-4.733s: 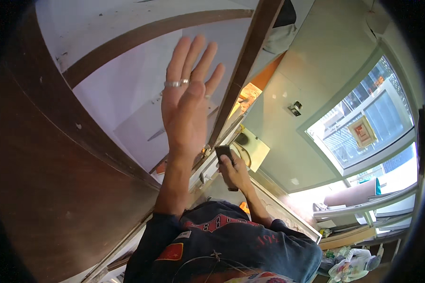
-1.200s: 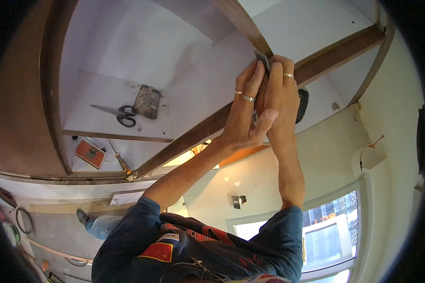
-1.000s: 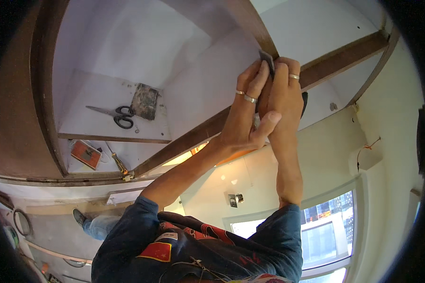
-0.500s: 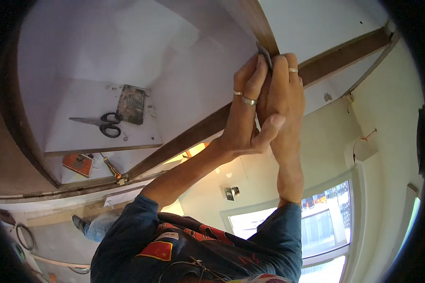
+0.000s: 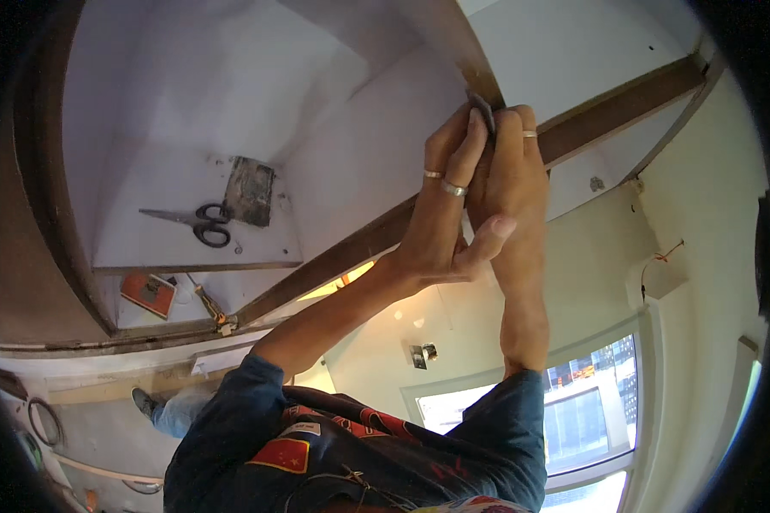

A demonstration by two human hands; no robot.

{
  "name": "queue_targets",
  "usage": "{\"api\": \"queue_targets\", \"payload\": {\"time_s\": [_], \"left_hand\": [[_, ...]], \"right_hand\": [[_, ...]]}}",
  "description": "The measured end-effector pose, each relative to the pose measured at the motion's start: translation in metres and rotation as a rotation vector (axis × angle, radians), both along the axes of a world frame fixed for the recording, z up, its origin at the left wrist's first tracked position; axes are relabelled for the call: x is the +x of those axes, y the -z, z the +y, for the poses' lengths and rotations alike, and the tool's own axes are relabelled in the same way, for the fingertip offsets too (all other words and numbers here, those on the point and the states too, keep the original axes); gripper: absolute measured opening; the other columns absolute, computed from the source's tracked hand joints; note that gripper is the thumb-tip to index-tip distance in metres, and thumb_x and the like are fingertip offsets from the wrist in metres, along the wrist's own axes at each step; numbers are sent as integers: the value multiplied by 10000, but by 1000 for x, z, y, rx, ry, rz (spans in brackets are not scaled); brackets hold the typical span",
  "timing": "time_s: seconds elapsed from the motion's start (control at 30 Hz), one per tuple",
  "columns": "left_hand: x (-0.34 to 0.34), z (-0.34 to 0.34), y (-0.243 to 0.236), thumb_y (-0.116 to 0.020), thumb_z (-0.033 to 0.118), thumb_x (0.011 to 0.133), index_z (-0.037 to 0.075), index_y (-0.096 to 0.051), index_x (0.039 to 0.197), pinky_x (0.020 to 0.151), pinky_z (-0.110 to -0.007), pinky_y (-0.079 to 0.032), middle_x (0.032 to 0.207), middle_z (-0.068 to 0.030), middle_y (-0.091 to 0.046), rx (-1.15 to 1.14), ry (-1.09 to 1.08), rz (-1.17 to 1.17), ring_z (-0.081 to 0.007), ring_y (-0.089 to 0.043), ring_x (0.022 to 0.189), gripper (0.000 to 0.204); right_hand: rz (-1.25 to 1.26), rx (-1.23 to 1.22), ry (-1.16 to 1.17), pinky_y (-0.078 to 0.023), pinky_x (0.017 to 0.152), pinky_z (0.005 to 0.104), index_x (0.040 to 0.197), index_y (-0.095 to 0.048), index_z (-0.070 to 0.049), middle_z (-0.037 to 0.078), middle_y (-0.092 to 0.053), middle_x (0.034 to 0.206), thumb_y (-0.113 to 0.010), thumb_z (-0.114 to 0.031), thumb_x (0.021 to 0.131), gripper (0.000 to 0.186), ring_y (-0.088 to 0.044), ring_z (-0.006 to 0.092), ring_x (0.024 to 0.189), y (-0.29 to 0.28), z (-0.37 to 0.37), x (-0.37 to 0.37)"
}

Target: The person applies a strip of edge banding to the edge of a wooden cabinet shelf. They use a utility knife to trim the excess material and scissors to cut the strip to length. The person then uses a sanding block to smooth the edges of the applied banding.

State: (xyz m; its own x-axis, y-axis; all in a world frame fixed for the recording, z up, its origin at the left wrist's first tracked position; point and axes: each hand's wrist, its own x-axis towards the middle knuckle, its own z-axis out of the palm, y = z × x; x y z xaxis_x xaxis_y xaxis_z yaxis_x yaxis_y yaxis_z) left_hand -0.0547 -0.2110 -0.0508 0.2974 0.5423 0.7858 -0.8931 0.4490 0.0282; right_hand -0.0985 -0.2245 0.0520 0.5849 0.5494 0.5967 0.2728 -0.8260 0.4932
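Note:
Both my hands are raised close together at the brown wooden edge of a white-lined cabinet. The fingers of my left hand pinch a dark grey folded piece of sandpaper against that edge. Pressed alongside, my right hand has its fingers closed round the other side of the sandpaper and the edge. The sandpaper's lower part is hidden by my fingers. On the white shelf to the left lie black-handled scissors, beside a worn dark rectangular sheet.
Below the shelf are an orange-red box and a screwdriver with a yellow-black handle. A brown crossbar runs to the right. A person's leg and shoe show at the lower left. A bright window is at the lower right.
My hands and the sandpaper have shifted slightly down along the wooden edge. The cabinet and the things on its shelf appear a little further right in view. Both hands keep their grip.

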Motion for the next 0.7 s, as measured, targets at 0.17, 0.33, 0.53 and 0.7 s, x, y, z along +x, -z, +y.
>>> {"api": "queue_targets", "payload": {"time_s": [0.17,0.33,0.53,0.7], "left_hand": [[0,-1,-2,-579,388,923,-47,-137,1537,1136,-528,-266,1496,-297,-201,-19,8,10,-429,-251,1379,873],[4,4,-3,-580,412,918,-73,-151,1523,1122,-529,-280,1480,-308,-223,-14,-24,13,-435,-280,1352,886],[-2,12,3,-599,401,902,-48,-153,1536,1124,-525,-288,1472,-310,-232,43,-49,17,-448,-260,1369,896],[-2,9,2,-615,383,891,-34,-162,1542,1133,-525,-281,1480,-305,-216,16,-20,8,-449,-241,1386,897]], "right_hand": [[1,16,49,-492,684,493,971,-482,-26,175,-503,971,-588,-78,880,149,-573,402,870,2,6,-1],[18,24,86,-499,692,500,992,-481,-30,176,-492,977,-584,-96,886,161,-576,399,900,0,14,1],[-13,28,37,-504,684,508,990,-474,-27,176,-506,981,-591,-112,888,177,-580,408,881,5,7,-3],[-7,69,-23,-506,682,504,984,-475,-27,180,-515,984,-592,-113,887,175,-577,421,866,8,8,0]]}}
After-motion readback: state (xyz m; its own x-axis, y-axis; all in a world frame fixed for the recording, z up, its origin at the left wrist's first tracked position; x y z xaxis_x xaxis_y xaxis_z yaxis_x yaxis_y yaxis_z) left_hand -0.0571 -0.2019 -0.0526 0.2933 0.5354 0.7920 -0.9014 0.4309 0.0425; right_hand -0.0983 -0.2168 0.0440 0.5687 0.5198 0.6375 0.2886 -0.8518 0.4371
